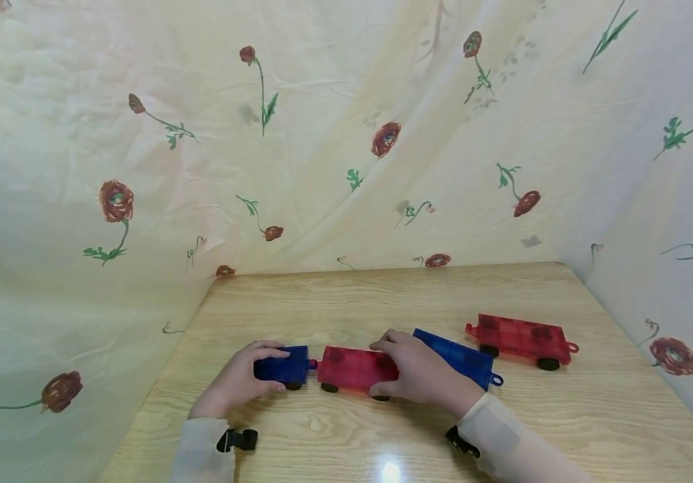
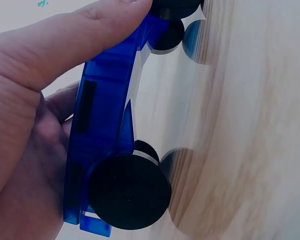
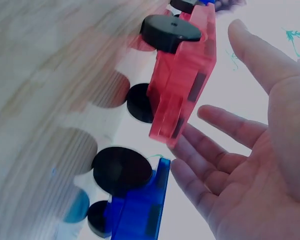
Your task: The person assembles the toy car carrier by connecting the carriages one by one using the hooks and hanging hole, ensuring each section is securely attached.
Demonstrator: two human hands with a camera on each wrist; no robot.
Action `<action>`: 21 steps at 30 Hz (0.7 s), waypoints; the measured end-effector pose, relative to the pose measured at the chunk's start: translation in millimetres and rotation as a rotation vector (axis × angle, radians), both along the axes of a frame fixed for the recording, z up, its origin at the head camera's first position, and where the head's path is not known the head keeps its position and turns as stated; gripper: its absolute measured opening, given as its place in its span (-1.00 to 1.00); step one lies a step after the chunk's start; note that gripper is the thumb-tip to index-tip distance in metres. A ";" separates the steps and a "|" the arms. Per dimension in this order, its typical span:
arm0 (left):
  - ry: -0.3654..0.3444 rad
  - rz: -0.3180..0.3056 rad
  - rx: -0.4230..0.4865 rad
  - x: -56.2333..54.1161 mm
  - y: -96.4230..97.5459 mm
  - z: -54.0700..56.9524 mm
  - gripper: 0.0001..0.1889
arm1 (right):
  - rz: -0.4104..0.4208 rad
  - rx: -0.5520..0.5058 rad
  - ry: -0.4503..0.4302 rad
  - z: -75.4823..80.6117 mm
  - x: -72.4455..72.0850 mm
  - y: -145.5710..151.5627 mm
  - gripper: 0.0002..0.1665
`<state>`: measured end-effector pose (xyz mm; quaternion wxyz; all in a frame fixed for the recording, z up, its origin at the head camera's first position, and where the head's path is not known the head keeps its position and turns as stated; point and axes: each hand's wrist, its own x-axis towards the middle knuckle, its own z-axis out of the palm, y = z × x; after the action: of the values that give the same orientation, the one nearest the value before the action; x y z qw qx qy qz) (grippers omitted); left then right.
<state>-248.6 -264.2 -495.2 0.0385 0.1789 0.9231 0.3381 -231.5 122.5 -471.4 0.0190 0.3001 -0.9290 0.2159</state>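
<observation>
Head view: at lower centre, a translucent blue plastic wagon [image 1: 294, 367] and translucent red plastic wagon [image 1: 351, 369] align left-to-right, left hand [image 1: 243, 377] clamped on blue, right hand [image 1: 417, 370] spread about red's right end.

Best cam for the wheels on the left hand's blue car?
Left wrist: close up, one wheel nearly face-on. Head shows one wheel under the blue car, the left hand covering one end. Right wrist: a blue sliver; nearby wheel's owner unclear.

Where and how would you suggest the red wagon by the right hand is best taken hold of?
I'd probably take the red wagon by its right end, from the right and above, with the right hand across the parallel long edges: its left end adjoins the blue wagon in the left hand.
</observation>
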 end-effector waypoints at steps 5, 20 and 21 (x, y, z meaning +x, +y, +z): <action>-0.001 0.001 0.009 -0.1 -2.4 0.7 -0.37 | -0.004 -0.040 0.014 2.2 3.0 11.6 -0.20; 0.018 -0.015 0.026 1.2 -9.9 1.3 -0.36 | -0.136 -0.067 0.062 0.8 7.9 61.5 -0.27; 0.019 -0.012 0.025 1.4 -10.4 1.1 -0.36 | -0.143 -0.065 0.064 0.6 8.3 65.2 -0.26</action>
<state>-247.2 -274.6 -494.1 0.0293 0.1880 0.9182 0.3475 -223.2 187.7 -470.8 0.0738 0.2390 -0.9394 0.2345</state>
